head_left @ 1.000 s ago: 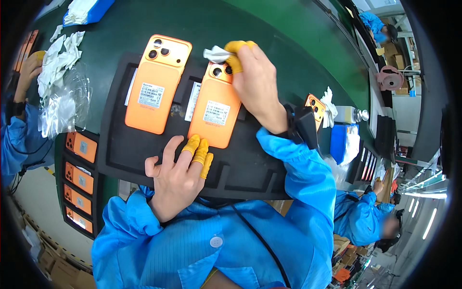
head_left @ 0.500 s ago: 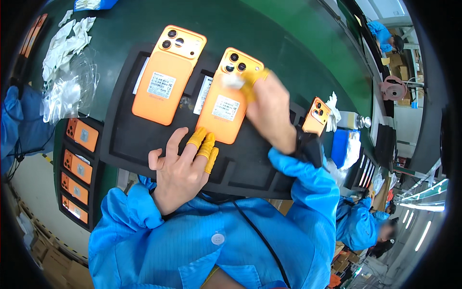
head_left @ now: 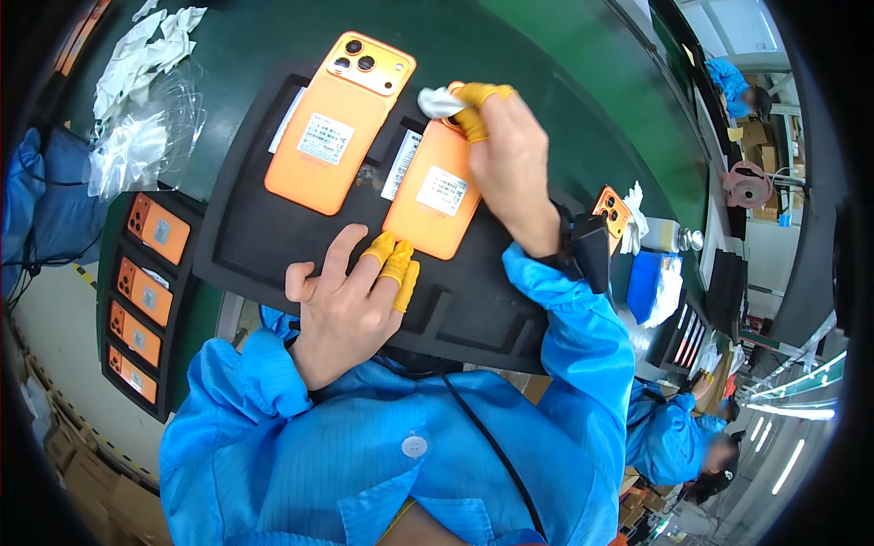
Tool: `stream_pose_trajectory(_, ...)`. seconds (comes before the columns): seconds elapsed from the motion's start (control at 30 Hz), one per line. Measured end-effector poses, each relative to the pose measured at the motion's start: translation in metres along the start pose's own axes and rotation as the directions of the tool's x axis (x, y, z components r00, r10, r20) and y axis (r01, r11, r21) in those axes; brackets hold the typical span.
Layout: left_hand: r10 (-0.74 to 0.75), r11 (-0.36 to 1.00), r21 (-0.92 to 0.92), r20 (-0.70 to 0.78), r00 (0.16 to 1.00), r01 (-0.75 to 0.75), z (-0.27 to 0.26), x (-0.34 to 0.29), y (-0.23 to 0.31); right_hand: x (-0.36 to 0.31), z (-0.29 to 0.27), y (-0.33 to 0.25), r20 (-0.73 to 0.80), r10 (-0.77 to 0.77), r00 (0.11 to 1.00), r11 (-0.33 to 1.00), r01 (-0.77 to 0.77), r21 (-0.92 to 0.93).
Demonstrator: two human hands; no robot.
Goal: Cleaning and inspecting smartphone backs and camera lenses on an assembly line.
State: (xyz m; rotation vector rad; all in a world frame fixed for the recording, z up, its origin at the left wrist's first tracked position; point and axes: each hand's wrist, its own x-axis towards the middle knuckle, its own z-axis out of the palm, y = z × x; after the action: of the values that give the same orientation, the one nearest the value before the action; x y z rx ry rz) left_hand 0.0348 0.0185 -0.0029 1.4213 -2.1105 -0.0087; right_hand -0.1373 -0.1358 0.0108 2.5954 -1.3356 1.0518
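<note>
Two orange phones lie face down on a black foam tray (head_left: 246,237). My right hand (head_left: 510,155), with yellow finger cots, pinches a small white wipe (head_left: 439,102) against the top end of the right phone (head_left: 437,187), over its camera area. My left hand (head_left: 350,305) rests on the tray with its cotted fingertips pressing the phone's near edge. The left phone (head_left: 339,123) lies untouched beside it, with its camera block showing. Both phones carry white labels.
A rack of several orange phones (head_left: 141,291) stands at the left. Crumpled white wipes and clear film (head_left: 141,118) lie on the green belt (head_left: 546,45). Another orange phone (head_left: 612,211) and a blue box (head_left: 645,287) sit at the right. Other people in blue coats work nearby.
My right hand with the wipe has stayed on the top end of the right phone, shifting slightly over it. My left hand has kept holding the phone's near edge.
</note>
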Motion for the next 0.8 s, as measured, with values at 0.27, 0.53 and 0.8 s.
stream_pose_trajectory(0.27,0.016,0.996,-0.091,-0.016,1.000,-0.017,-0.005,-0.006,-0.007,-0.042,-0.021,-0.051,0.411,-0.414,0.812,0.892,0.272,0.362)
stream_pose_trajectory(0.53,0.001,0.991,-0.130,0.088,0.996,0.010,-0.019,-0.012,-0.007,-0.071,-0.051,-0.030,0.455,-0.396,0.798,0.900,0.237,0.367)
stream_pose_trajectory(0.8,-0.036,0.998,-0.036,0.172,0.984,0.043,-0.013,0.000,-0.001,-0.089,-0.053,-0.042,0.271,0.110,0.956,0.962,-0.171,0.212)
